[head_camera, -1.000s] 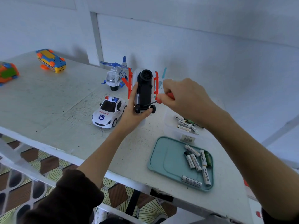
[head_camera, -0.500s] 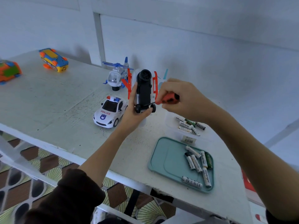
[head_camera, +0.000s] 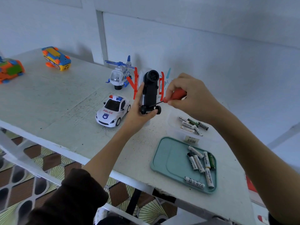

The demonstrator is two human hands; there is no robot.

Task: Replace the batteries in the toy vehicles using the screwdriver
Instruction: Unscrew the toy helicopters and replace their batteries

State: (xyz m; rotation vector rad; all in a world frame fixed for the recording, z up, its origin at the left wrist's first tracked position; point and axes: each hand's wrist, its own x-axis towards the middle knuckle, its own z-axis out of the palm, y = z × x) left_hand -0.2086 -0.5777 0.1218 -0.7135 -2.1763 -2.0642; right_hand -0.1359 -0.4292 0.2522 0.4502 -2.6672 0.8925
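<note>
Two toys point(head_camera: 113, 111) point(head_camera: 120, 73) beside left hand point(head_camera: 138, 114).

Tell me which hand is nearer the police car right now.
Left. The left hand holds the upturned toy just right of the police car, close beside it. The right hand grips the screwdriver on the toy's far side, farther away.

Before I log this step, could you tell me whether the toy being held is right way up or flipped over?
Flipped: the left hand holds the toy with its black underside and wheels towards the camera, where the screwdriver tip meets it.
</note>
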